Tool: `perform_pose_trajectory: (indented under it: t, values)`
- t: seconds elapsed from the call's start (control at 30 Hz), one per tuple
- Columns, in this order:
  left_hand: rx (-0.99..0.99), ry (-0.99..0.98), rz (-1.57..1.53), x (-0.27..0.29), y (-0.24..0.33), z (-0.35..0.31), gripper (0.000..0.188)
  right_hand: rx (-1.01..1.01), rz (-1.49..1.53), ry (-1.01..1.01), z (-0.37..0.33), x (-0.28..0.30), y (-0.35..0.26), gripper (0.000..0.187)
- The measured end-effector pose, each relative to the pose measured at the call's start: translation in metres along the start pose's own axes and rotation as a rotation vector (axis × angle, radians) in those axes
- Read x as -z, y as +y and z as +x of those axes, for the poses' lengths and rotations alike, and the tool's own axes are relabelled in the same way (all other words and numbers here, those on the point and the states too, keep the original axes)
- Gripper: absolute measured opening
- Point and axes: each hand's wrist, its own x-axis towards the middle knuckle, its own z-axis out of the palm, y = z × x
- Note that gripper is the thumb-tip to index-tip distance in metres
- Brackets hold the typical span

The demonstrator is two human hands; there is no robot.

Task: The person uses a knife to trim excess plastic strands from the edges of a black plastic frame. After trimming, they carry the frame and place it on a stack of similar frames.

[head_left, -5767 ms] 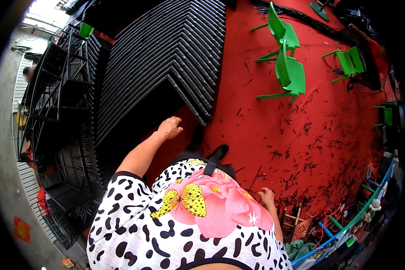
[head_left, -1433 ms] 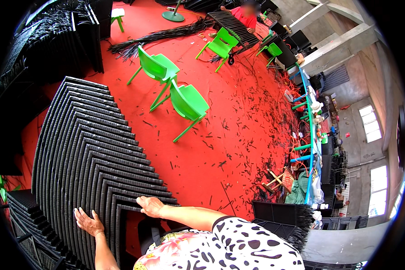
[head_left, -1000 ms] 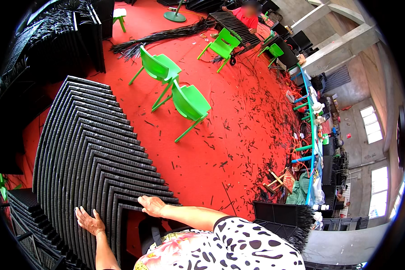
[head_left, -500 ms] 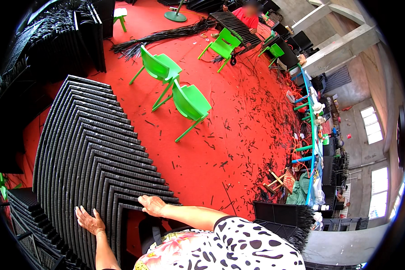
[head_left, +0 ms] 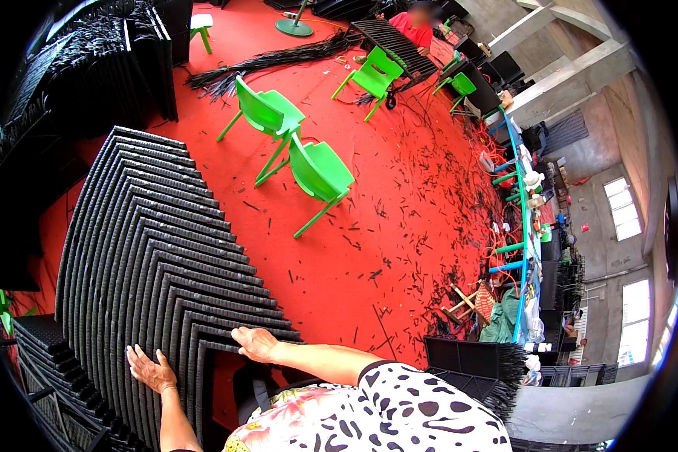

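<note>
A long row of black woven, wrapped-edge panels [head_left: 147, 248] stands packed close together on the left, their ridged edges bending at a corner. On the long edges of the near panels lies my left hand [head_left: 153, 371], palm down, fingers stretched out and slightly spread. My right hand [head_left: 255, 344] is at the short edge of the nearest panels, close to their corner. Its fingers are curled over that edge, and the fingertips are partly hidden.
Two green plastic chairs [head_left: 320, 172] stand on the red floor [head_left: 316, 279] ahead, among black scraps. Further off, a person in red [head_left: 413, 30] sits at a black slatted panel [head_left: 394, 47]. More black panels [head_left: 113, 68] are stacked far left; a cluttered blue-edged table [head_left: 531, 256] runs along the right.
</note>
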Motion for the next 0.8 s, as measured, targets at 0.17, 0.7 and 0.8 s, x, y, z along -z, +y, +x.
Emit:
perform_pose_trajectory:
  t: [0.17,0.7,0.8]
  values:
    - [-0.002,0.006,-0.005,-0.0028,-0.0019,-0.0003,0.062,0.012,0.004,0.014,-0.0001,-0.0016,0.0007,0.038]
    - [0.002,0.008,-0.019,-0.0020,-0.0015,-0.0006,0.061,0.008,0.006,0.023,0.0000,-0.0021,0.0004,0.038]
    - [0.004,0.004,-0.018,-0.0023,-0.0014,-0.0005,0.061,0.005,0.013,0.025,-0.0005,-0.0022,0.0002,0.038]
